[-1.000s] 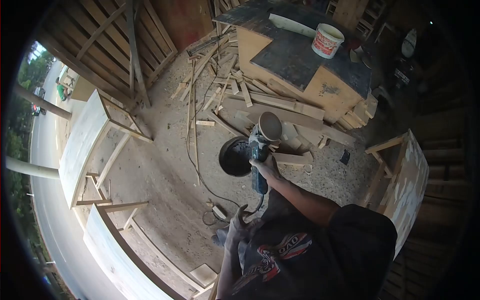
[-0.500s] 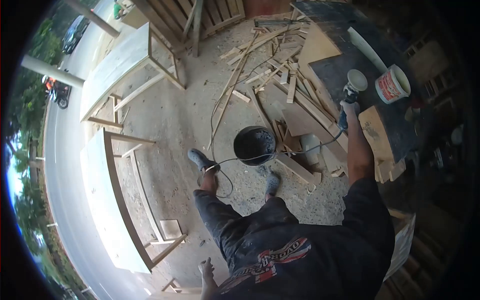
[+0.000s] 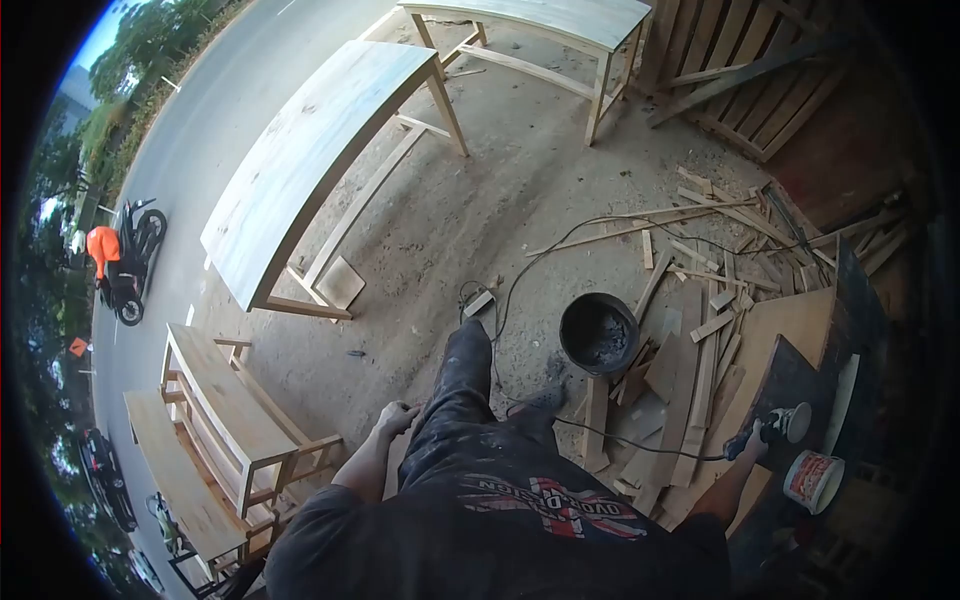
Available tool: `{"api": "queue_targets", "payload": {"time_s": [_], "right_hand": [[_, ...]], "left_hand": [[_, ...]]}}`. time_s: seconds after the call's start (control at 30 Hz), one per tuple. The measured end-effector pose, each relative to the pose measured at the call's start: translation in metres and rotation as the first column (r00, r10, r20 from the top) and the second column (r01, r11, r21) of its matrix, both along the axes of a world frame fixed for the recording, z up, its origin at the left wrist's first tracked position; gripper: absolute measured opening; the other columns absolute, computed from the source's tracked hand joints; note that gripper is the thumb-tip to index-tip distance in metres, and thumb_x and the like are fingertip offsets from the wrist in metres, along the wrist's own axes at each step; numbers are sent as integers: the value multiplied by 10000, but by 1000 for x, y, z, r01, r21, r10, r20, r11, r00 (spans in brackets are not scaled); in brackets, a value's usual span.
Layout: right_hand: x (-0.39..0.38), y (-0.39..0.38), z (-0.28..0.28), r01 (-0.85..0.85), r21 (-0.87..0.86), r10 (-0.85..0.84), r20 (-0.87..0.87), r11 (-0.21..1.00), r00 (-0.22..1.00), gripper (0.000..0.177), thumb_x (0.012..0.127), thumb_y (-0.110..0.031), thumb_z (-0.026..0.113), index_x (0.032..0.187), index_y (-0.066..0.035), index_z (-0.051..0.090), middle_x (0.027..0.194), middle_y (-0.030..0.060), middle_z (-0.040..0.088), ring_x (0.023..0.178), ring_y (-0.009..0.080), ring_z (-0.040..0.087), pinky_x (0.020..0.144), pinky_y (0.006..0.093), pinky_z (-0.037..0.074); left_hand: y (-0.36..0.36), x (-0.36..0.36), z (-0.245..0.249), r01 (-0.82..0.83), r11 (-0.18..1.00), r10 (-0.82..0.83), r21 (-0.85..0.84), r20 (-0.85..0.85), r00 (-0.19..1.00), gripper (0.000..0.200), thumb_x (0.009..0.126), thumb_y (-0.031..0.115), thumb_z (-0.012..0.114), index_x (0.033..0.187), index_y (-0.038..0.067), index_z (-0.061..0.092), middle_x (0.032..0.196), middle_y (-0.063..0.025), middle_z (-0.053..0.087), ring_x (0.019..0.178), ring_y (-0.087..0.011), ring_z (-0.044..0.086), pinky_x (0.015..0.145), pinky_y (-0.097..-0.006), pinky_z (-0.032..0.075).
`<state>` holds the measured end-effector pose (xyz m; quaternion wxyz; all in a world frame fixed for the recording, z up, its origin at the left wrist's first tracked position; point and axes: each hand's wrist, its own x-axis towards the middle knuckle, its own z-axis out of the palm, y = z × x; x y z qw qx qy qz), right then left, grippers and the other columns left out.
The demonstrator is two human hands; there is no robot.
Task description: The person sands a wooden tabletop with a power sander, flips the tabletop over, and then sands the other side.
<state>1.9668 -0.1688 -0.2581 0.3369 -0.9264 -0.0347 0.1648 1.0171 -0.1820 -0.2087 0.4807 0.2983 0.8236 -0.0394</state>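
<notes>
My right hand is wrapped round the dark body of a corded power tool with a round pale disc, over the dark board at the lower right. A white bucket with a red label stands just beside the tool. The tool's cable runs left across wood offcuts toward my feet. My left hand hangs in front of my left thigh, its fingers curled in; whether they hold anything is too small to tell.
A black bucket stands on the ground ahead. Pale wooden tables are ahead and to the left, with wooden benches at lower left. Long strips and a cable lie on the ground. Beyond, a motorcycle with a rider is on the road.
The view has turned left, so the tables and black bucket have shifted right and the benches have come in. My left foot has stepped forward. My right hand still holds the tool.
</notes>
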Motion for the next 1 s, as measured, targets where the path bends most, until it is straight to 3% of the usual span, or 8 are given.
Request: {"api": "queue_targets", "payload": {"time_s": [0.3,0.37,0.5,0.57,0.67,0.73,0.9,1.0], "right_hand": [[-142,15,56,315,-510,112,644,800,757,814,875,-726,676,1416,-127,573,1387,159,582,1264,416,582,978,635,471],[-177,22,41,224,-559,335,721,798,606,689,904,-627,674,1387,-144,588,1333,145,592,1188,393,608,934,602,482],[-325,93,30,-124,-653,570,534,747,624,493,890,-408,684,1272,-97,669,1206,146,624,1100,389,637,870,558,520],[-281,103,-85,-484,-760,884,463,435,67,374,866,-324,689,1116,-48,729,1093,166,680,1027,391,670,855,547,537],[-404,218,-73,-783,-544,936,10,300,352,320,855,-284,751,1022,-11,742,1013,210,724,974,378,698,868,500,556],[-538,329,-27,-879,-461,970,-133,123,205,345,851,-274,791,1058,-4,732,1032,212,731,982,354,711,863,455,566],[-747,549,72,-996,-46,997,15,-72,-73,282,879,-174,776,1113,-26,722,986,97,739,908,194,687,850,348,547],[-838,658,129,-947,-192,950,132,-257,-285,304,892,-142,759,1158,-7,698,995,132,733,927,216,699,874,368,552]], "left_hand": [[-39,-9,15,-354,929,370,-112,347,862,857,1003,706,542,1441,-29,591,1383,-201,657,1257,-297,650,1039,-525,529],[-37,-9,-8,-649,727,664,-227,476,577,960,996,766,488,1505,-47,527,1484,-204,596,1333,-346,588,1123,-533,449],[63,-52,1,-724,591,786,-357,459,415,964,1011,755,470,1514,-66,507,1542,-205,549,1365,-369,559,1144,-520,426],[114,-94,-16,-744,592,785,-310,429,446,938,1023,736,469,1506,-68,514,1537,-208,553,1364,-389,559,1147,-531,421],[205,-186,24,-746,658,702,-98,437,562,776,1073,602,502,1495,-49,506,1449,-189,621,1317,-352,606,1094,-505,485],[246,-248,24,-945,326,573,39,787,231,668,1078,515,558,1464,-28,511,1421,-189,623,1285,-345,628,1037,-491,527],[325,-334,38,-997,-63,556,-43,828,-71,551,1052,406,652,1420,10,542,1394,-184,633,1233,-334,658,983,-469,565],[358,-347,14,-941,-276,497,-196,809,-314,538,1032,367,696,1415,19,548,1381,-186,641,1222,-334,662,970,-484,575]]}}
